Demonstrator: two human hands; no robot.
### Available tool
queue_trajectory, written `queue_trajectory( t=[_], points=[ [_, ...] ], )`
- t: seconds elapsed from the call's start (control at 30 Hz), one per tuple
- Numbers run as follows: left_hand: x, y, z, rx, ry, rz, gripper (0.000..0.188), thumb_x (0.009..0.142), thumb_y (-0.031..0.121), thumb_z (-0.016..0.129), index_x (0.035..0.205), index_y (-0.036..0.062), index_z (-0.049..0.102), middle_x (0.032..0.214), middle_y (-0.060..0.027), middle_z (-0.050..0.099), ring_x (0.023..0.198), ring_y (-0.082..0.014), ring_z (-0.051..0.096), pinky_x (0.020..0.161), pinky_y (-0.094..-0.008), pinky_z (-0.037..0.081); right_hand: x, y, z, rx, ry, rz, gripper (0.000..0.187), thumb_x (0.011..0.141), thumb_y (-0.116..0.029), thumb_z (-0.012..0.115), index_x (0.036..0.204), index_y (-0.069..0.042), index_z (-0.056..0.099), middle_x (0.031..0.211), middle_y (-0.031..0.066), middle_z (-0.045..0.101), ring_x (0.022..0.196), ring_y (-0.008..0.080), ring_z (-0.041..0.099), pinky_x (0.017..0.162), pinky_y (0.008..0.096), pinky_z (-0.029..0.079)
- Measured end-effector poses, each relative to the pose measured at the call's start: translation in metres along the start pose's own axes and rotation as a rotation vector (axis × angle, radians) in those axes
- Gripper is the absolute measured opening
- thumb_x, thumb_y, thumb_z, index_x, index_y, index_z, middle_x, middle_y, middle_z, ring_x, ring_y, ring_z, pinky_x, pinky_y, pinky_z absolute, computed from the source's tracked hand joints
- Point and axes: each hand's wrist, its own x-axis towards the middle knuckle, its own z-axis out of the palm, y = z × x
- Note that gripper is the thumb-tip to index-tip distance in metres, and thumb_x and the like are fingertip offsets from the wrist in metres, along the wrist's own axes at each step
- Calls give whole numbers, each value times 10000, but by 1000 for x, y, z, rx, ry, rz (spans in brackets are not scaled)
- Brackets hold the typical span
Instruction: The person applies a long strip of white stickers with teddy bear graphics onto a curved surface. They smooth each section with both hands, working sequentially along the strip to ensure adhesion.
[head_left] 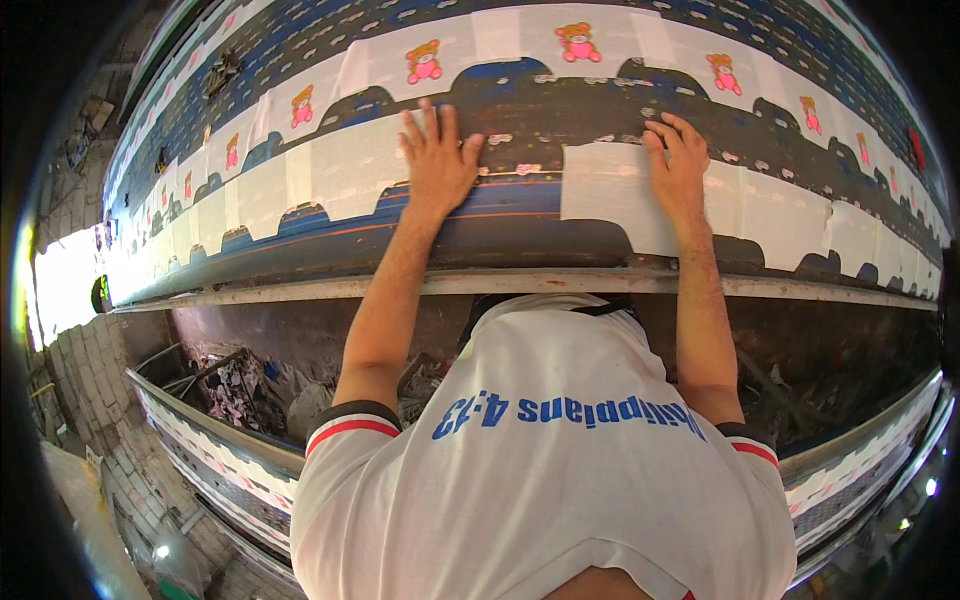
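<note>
A long dark table (540, 115) runs across the view, its near edge bounded by a narrow rail (500, 284); both hands reach over that rail from the near side; the left hand (437, 165) lies palm down, its grip wide and its fingers spread, beside the right end of the left white piece (340, 165); the right hand (683, 165) has a narrower grip, fingers and thumb curved at the far edge of the right white piece (605, 180) (I cannot tell whether it pinches that edge or only rests on it).

These 2 pieces lie in the row nearest the table's near edge, notched along their near sides; between them is a bare stretch of table; farther toward the far edge runs a row of white pieces with bear prints (578, 42).

For handling, light pressure with flat fingertips seems best; the left hand's spread suits steadying the surface, though a palm dragged sideways could ruck the left piece; the right hand does well to work along the far edge from the corner outward, keeping it straight and parallel to the bear row; thin cloth-like pieces probably crease easily, so smoothing beats tugging.
</note>
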Motion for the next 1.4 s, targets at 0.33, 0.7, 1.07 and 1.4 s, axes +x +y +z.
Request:
queue_trajectory(
  t=[0.33, 0.7, 1.07, 1.4],
  points=[
    [-6, 171, -30, -874, -150, -112, 243, 990, 89, 775, 1212, 59, 681, 1042, -108, 708, 899, -260, 711, 793, -348, 579, -21, 67, -55, 64, -230, -118, 313, 1027, -271, 741, 1328, -190, 765, 1505, 52, 597, 1463, 310, 466, 1227, 553, 305],
    [9, 95, -84, -599, 192, 180, 334, 921, -105, 672, 1172, 87, 780, 1213, -137, 682, 1017, -314, 705, 852, -384, 604, 14, 81, -64, 82, -431, -166, 219, 945, -231, 815, 1143, -138, 794, 1517, 33, 614, 1460, 312, 473, 1214, 537, 303],
    [6, -50, -84, -568, 30, -168, 390, 966, 83, 797, 1352, 80, 748, 1302, -82, 680, 824, -122, 636, 765, -278, 559, 52, 11, 31, 31, -217, -115, 307, 985, -405, 788, 1014, -100, 788, 1496, 32, 647, 1446, 319, 480, 1214, 531, 308],
    [16, -88, -61, -568, -112, -125, 441, 991, 128, 760, 1425, 71, 704, 1372, -115, 683, 788, -173, 649, 776, -317, 568, 51, -1, 54, -76, -58, -77, 317, 943, -462, 833, 946, -145, 826, 1379, 10, 702, 1373, 303, 534, 1157, 541, 352]
  ],
)
